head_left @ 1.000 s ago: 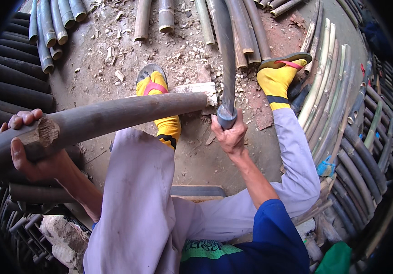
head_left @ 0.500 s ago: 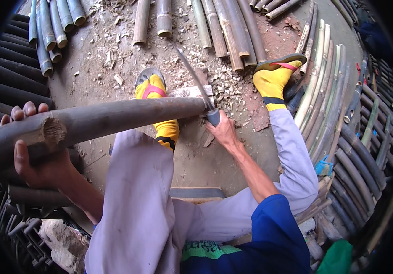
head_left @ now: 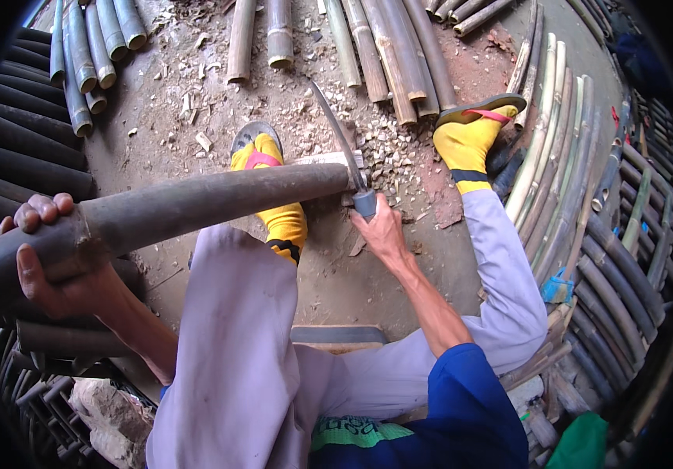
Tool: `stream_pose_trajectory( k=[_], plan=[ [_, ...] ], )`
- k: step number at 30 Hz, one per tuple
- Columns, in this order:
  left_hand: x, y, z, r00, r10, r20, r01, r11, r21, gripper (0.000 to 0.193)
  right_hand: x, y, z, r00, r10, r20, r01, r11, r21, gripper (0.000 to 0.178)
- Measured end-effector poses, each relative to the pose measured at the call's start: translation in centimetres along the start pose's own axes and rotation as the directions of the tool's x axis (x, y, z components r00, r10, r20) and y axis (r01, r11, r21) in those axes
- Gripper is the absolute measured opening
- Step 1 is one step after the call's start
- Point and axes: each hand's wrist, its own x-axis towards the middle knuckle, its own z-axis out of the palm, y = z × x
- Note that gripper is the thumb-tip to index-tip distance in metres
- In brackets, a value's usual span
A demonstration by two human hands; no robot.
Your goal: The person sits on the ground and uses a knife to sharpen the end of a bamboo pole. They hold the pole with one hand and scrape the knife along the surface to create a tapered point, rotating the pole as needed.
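My left hand point(head_left: 59, 262) is wrapped round a thick, dark bamboo pole point(head_left: 219, 199), gripping it just left of a node. The pole slants across above my bent leg, its far end by a small wooden block point(head_left: 328, 158) on the ground. In my right hand point(head_left: 387, 234) is the grey handle of a machete point(head_left: 342, 137) with a long, slightly curved blade. The blade points up and away, just right of the pole's cut end; whether it touches the pole I cannot tell.
Yellow-socked feet in sandals point(head_left: 262, 156) rest on the ground among wood chips point(head_left: 395, 156). Cut bamboo poles point(head_left: 387, 47) lie ahead, dark ones point(head_left: 31, 148) are stacked at left, and more point(head_left: 567, 172) are piled at right. A pale rock point(head_left: 109, 418) sits at lower left.
The bamboo pole has been rolled in my left hand, so the pale cut patch at its node has turned out of sight. The machete's handle and blade have shifted slightly.
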Motion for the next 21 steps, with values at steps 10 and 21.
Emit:
stream_pose_trajectory(
  k=[10, 21],
  plan=[
    [0.9, -0.6, -0.8, 0.965, 0.023, 0.261, 0.019, 0.987, -0.159, 0.055, 0.7, 0.2, 0.2, 0.999, 0.029, 0.014, -0.029, 1.0, 0.001, 0.032],
    [0.7, 0.3, 2.2, 0.971, -0.171, 0.166, 0.186, 0.979, -0.083, 0.06, 0.0, 1.2, -0.5, 1.0, 0.029, 0.009, -0.029, 1.0, 0.008, 0.036]
  ],
)
